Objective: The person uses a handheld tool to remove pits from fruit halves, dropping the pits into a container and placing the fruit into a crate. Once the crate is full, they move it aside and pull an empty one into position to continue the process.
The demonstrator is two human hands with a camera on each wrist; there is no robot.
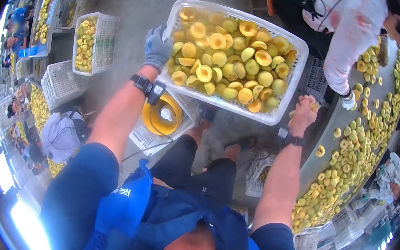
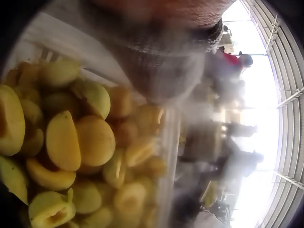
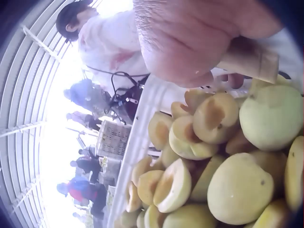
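A white plastic crate (image 1: pixel 296 81) full of halved, pitted yellow-green fruit, which looks like peaches (image 1: pixel 237 69), is in front of the person. At its left side, the grey-gloved left hand (image 1: pixel 158 48) grips the rim; the left wrist view shows the blurred glove (image 2: pixel 161 76) over that edge. Near the crate's lower right corner, the bare right hand (image 1: pixel 303 115) has its fingers curled round a short tan handle-like piece (image 3: pixel 254 61). The rest of that piece is hidden by the hand. Fruit halves (image 3: pixel 242 187) lie close below the right hand.
Below the crate, a yellow round container (image 1: pixel 151 115) sits on a white perforated crate (image 1: pixel 147 139). To the right is a long table (image 1: pixel 319 169) covered with fruit halves, where a person in stained white clothing (image 1: pixel 348 38) stands. More crates (image 1: pixel 102 41) stand on the left.
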